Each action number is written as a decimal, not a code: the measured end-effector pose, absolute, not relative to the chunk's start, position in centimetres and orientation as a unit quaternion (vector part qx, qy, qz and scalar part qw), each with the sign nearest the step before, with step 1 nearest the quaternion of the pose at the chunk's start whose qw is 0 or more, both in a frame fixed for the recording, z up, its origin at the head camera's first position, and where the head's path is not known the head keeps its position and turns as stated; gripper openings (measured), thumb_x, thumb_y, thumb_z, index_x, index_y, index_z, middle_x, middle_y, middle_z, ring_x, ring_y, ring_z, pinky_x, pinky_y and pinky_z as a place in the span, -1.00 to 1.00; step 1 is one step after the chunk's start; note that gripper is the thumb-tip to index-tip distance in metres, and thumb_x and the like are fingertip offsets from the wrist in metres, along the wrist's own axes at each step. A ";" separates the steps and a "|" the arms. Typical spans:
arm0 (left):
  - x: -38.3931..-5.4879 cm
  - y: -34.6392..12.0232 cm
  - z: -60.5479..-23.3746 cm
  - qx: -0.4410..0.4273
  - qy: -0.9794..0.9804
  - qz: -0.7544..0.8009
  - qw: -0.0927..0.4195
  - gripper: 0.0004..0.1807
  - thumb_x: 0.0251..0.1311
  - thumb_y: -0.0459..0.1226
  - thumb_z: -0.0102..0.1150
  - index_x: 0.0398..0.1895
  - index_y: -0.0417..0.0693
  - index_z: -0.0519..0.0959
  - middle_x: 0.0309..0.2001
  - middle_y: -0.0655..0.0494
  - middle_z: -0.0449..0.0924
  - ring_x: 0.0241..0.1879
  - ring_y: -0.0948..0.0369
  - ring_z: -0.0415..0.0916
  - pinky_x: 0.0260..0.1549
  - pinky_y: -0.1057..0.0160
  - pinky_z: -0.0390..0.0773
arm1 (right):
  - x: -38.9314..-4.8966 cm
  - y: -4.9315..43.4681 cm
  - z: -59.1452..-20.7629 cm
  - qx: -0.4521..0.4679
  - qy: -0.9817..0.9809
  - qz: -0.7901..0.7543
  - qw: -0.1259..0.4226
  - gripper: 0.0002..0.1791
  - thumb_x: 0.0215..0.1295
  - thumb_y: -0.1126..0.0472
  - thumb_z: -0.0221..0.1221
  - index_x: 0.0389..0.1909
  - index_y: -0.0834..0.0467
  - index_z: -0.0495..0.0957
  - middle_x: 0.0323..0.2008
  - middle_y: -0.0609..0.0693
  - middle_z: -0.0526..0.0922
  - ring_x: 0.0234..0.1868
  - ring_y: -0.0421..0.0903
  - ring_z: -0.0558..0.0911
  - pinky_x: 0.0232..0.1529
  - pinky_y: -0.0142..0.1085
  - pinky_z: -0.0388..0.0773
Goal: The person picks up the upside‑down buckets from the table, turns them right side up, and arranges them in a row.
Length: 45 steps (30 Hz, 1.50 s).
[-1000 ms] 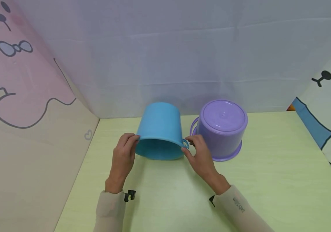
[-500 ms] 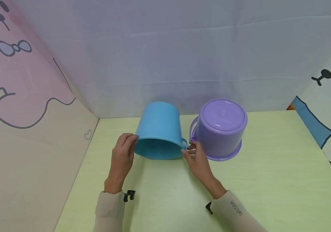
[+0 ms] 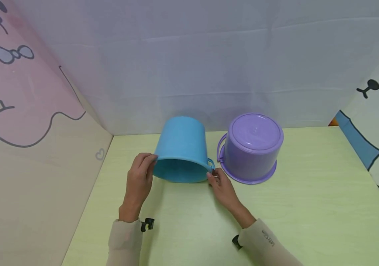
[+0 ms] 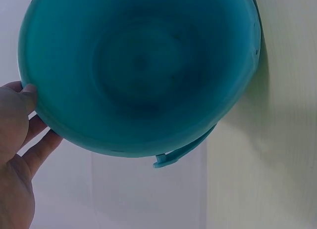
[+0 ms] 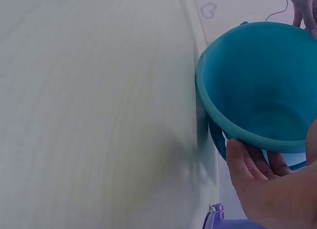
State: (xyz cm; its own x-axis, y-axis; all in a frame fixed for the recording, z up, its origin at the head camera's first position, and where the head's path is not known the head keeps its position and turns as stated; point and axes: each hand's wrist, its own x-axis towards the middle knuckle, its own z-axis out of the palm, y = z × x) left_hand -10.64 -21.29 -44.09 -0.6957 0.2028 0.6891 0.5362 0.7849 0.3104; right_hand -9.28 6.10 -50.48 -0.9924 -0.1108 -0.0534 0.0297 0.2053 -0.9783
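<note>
A blue bucket [image 3: 183, 138] lies tilted on the table, its mouth facing me and its base toward the back wall. My left hand [image 3: 139, 179] pinches the left side of its rim; in the left wrist view the thumb overlaps the rim and the other fingers are outside it. At the right rim, beside the blue handle [image 3: 211, 162], my right hand [image 3: 224, 189] grips the edge. The right wrist view has its fingers [image 5: 253, 162] curled under the rim from outside. The bucket's inside [image 4: 143, 66] is bare.
A purple bucket [image 3: 255, 147] stands upside down just right of the blue one, its handle on its left side. Pale cloth [image 3: 189, 66] forms the back wall. Printed panels with cartoon animals flank the yellow-green table [image 3: 309, 207].
My right hand has shifted down and left along the rim, from over the handle joint to just below it. The left hand and the blue bucket have hardly moved.
</note>
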 end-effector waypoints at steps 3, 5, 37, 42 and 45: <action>-10.6 -21.3 -44.1 -0.208 -0.885 -0.252 0.331 -0.74 0.26 -0.64 0.30 -0.02 -0.33 0.63 -0.10 -0.20 0.57 -0.12 -0.08 0.60 -0.21 -0.05 0.78 | -9.2 6.1 -50.5 -0.030 0.778 -0.625 0.055 -0.78 0.68 0.22 0.06 0.02 0.35 0.42 -0.11 0.33 0.65 -0.05 0.24 0.71 -0.01 -0.16 0.61; -10.7 -21.4 -44.2 -0.209 -0.884 -0.253 0.334 -0.74 0.25 -0.64 0.30 -0.03 -0.33 0.63 -0.11 -0.19 0.57 -0.12 -0.07 0.59 -0.22 -0.04 0.77 | -9.2 6.0 -50.6 -0.032 0.780 -0.623 0.052 -0.78 0.68 0.22 0.06 0.01 0.34 0.43 -0.15 0.31 0.65 -0.10 0.20 0.71 -0.07 -0.23 0.58; -10.6 -21.3 -44.2 -0.189 -0.872 -0.302 0.336 -0.76 0.27 -0.63 0.30 -0.03 -0.33 0.66 -0.11 -0.16 0.58 -0.14 0.00 0.60 -0.15 0.36 0.56 | -9.9 6.9 -50.3 -0.057 0.769 -0.637 0.031 -0.83 0.66 0.28 0.07 -0.14 0.34 0.40 -0.42 0.15 0.46 -0.38 0.13 0.65 0.04 0.05 0.73; -10.6 -21.2 -44.0 -0.175 -0.876 -0.321 0.316 -0.78 0.31 -0.60 0.29 -0.02 -0.32 0.65 -0.10 -0.16 0.57 -0.14 0.01 0.63 -0.03 0.59 0.48 | -9.9 7.0 -50.1 -0.053 0.753 -0.655 0.026 -0.83 0.66 0.29 0.06 -0.13 0.36 0.40 -0.30 0.27 0.53 -0.18 0.24 0.70 0.03 0.08 0.74; -10.6 -21.1 -43.9 -0.167 -0.876 -0.332 0.307 -0.78 0.32 -0.59 0.28 -0.01 -0.33 0.64 -0.09 -0.16 0.57 -0.14 0.00 0.65 0.01 0.68 0.42 | -9.9 7.0 -50.0 -0.054 0.747 -0.663 0.022 -0.84 0.66 0.31 0.05 -0.12 0.37 0.39 -0.26 0.30 0.53 -0.14 0.23 0.70 0.03 0.10 0.73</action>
State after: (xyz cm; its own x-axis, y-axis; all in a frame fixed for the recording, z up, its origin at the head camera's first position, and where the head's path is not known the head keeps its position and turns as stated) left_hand -10.55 -21.11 -43.89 -0.7563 0.0884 0.6482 0.4959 0.7237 0.4800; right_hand -9.90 7.03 -50.01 -0.9933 -0.1092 0.0380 -0.0507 0.1162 -0.9919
